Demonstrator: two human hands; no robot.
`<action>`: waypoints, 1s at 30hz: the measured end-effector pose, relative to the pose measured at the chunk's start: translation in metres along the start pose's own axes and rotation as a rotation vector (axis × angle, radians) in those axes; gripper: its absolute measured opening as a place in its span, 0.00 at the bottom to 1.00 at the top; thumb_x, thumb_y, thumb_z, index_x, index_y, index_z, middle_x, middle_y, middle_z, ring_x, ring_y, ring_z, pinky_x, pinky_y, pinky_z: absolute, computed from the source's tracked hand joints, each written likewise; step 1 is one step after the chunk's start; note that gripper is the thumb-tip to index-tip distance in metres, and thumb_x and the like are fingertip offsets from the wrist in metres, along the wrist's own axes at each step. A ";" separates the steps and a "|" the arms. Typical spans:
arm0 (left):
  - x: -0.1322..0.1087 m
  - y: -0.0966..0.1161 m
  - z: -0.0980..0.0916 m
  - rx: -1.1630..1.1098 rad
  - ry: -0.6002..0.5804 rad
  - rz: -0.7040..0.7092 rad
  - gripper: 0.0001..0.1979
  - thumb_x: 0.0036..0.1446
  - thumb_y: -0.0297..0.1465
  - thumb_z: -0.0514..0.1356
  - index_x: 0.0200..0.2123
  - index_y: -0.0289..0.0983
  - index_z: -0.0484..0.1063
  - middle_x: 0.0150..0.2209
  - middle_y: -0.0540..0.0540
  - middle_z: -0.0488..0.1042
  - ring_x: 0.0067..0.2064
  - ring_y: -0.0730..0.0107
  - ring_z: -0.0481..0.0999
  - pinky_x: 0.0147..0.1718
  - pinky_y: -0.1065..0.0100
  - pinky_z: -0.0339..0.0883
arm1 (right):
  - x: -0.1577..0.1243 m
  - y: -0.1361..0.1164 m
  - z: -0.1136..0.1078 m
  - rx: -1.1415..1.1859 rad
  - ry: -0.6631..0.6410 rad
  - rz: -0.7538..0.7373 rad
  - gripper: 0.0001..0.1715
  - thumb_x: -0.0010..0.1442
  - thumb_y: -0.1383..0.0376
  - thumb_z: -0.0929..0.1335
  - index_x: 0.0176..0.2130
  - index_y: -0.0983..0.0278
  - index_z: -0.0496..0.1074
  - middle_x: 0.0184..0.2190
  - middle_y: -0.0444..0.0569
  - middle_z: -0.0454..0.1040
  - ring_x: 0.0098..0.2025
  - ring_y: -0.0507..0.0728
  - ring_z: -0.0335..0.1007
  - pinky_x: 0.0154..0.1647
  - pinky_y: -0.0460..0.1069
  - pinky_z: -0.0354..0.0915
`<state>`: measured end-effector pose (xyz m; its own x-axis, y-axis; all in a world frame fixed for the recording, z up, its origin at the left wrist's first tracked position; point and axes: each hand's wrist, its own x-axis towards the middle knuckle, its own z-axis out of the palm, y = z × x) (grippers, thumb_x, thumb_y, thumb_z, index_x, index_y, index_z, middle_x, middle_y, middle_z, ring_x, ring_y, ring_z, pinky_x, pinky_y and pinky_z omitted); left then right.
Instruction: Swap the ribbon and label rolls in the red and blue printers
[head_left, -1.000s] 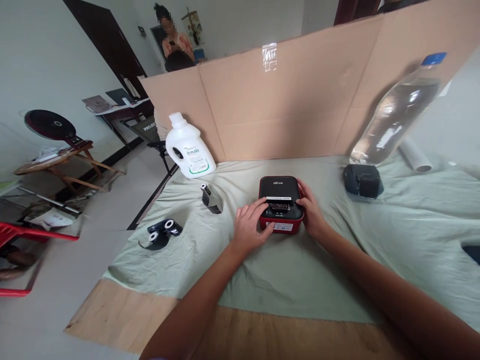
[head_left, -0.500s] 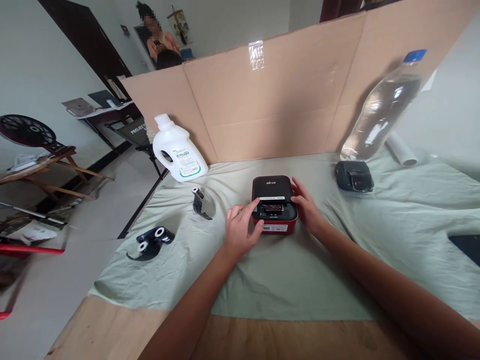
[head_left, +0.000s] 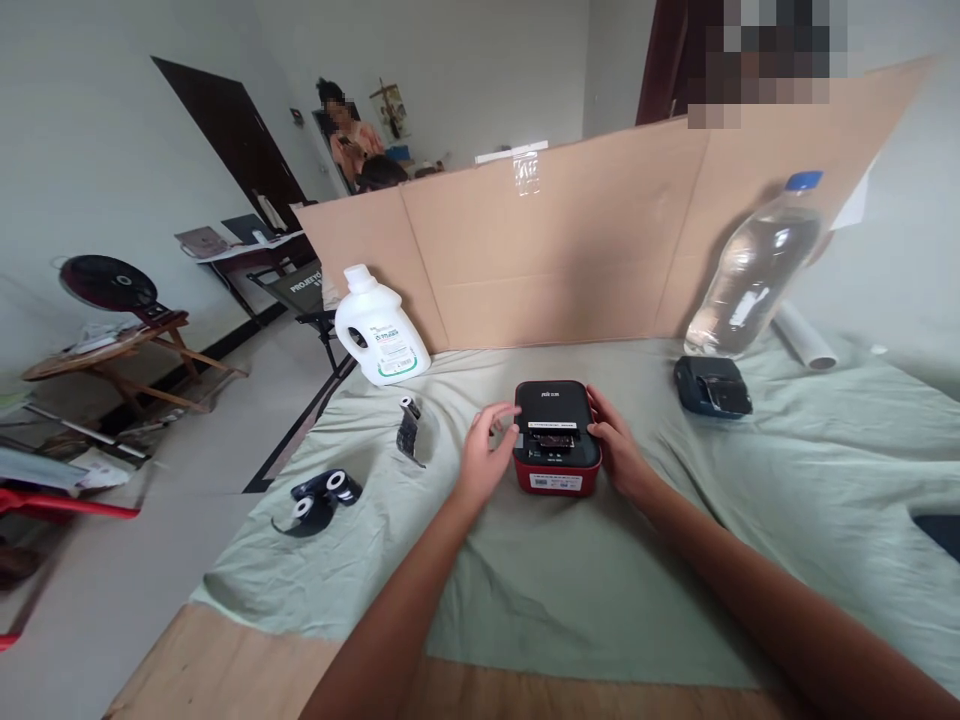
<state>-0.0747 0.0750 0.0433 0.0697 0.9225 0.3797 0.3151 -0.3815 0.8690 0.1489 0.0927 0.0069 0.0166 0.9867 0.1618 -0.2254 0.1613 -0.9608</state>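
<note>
A small red-and-black label printer (head_left: 556,458) sits on the green cloth between my two hands. Its lid looks closed, with a dark strip showing at the slot across the top. My left hand (head_left: 486,445) is at the printer's left side, fingers apart and slightly bent, fingertips close to the edge. Along the right side, my right hand (head_left: 616,440) grips the printer, its thumb at the top edge and its fingers partly hidden behind the side. To the left lie a small black roll with a loose strip (head_left: 409,430) and a pair of larger black ribbon rolls (head_left: 322,505).
A white detergent bottle (head_left: 386,335) and a large water bottle (head_left: 761,270) stand before a cardboard screen (head_left: 555,270). A dark portable device (head_left: 712,387) and a white roll (head_left: 805,337) are at the right. People are behind the screen; a fan (head_left: 112,283) is at far left.
My left hand has lifted its fingers off the printer's top and moved to its left side. My right hand stays at the right side. The camera view has tilted up, and another person's head appears.
</note>
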 end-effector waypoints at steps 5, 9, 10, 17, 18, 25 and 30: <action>0.023 -0.015 0.006 -0.646 -0.310 -0.314 0.38 0.55 0.32 0.59 0.69 0.48 0.55 0.72 0.52 0.55 0.70 0.58 0.57 0.66 0.58 0.55 | -0.002 -0.003 0.002 0.113 -0.001 0.077 0.39 0.53 0.59 0.69 0.64 0.50 0.65 0.66 0.42 0.65 0.69 0.63 0.57 0.69 0.62 0.57; 0.024 -0.017 0.007 -0.781 -0.354 -0.390 0.44 0.55 0.33 0.62 0.72 0.52 0.47 0.73 0.57 0.48 0.73 0.60 0.49 0.70 0.59 0.46 | -0.005 -0.006 0.006 0.150 -0.053 0.080 0.35 0.56 0.55 0.70 0.62 0.50 0.67 0.65 0.42 0.67 0.69 0.64 0.57 0.69 0.63 0.56; 0.023 -0.016 0.006 -0.786 -0.353 -0.394 0.43 0.56 0.34 0.61 0.72 0.52 0.48 0.73 0.57 0.48 0.73 0.60 0.48 0.70 0.59 0.46 | -0.006 -0.007 0.007 0.163 -0.064 0.077 0.34 0.57 0.54 0.70 0.61 0.49 0.68 0.65 0.41 0.68 0.69 0.64 0.57 0.69 0.63 0.56; 0.027 -0.015 -0.001 -0.763 -0.383 -0.444 0.44 0.54 0.32 0.61 0.72 0.52 0.48 0.73 0.55 0.49 0.73 0.56 0.50 0.69 0.54 0.49 | -0.005 -0.010 0.007 0.169 -0.034 0.106 0.31 0.58 0.55 0.69 0.60 0.50 0.68 0.63 0.42 0.69 0.68 0.64 0.59 0.69 0.62 0.56; 0.027 -0.015 -0.001 -0.762 -0.383 -0.445 0.44 0.54 0.31 0.61 0.72 0.52 0.48 0.73 0.55 0.49 0.73 0.57 0.49 0.69 0.55 0.49 | -0.004 -0.010 0.005 0.156 -0.034 0.112 0.32 0.57 0.57 0.70 0.60 0.51 0.68 0.63 0.42 0.69 0.67 0.64 0.60 0.69 0.62 0.56; 0.025 -0.022 0.003 -0.773 -0.328 -0.423 0.46 0.51 0.26 0.61 0.71 0.51 0.49 0.73 0.56 0.48 0.74 0.61 0.46 0.69 0.61 0.48 | 0.003 0.000 -0.010 0.006 -0.067 0.071 0.37 0.56 0.60 0.69 0.64 0.51 0.65 0.63 0.44 0.68 0.67 0.65 0.59 0.67 0.62 0.59; 0.027 -0.017 -0.003 -0.648 -0.323 -0.459 0.42 0.54 0.31 0.63 0.71 0.50 0.53 0.72 0.50 0.53 0.72 0.57 0.54 0.67 0.57 0.56 | 0.002 0.008 -0.014 -0.028 -0.090 0.013 0.36 0.60 0.55 0.69 0.65 0.50 0.64 0.66 0.44 0.66 0.68 0.65 0.58 0.69 0.63 0.55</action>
<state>-0.0811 0.1060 0.0394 0.3648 0.9279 -0.0773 -0.2186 0.1661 0.9616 0.1610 0.0965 -0.0037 -0.0740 0.9830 0.1681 -0.1980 0.1507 -0.9685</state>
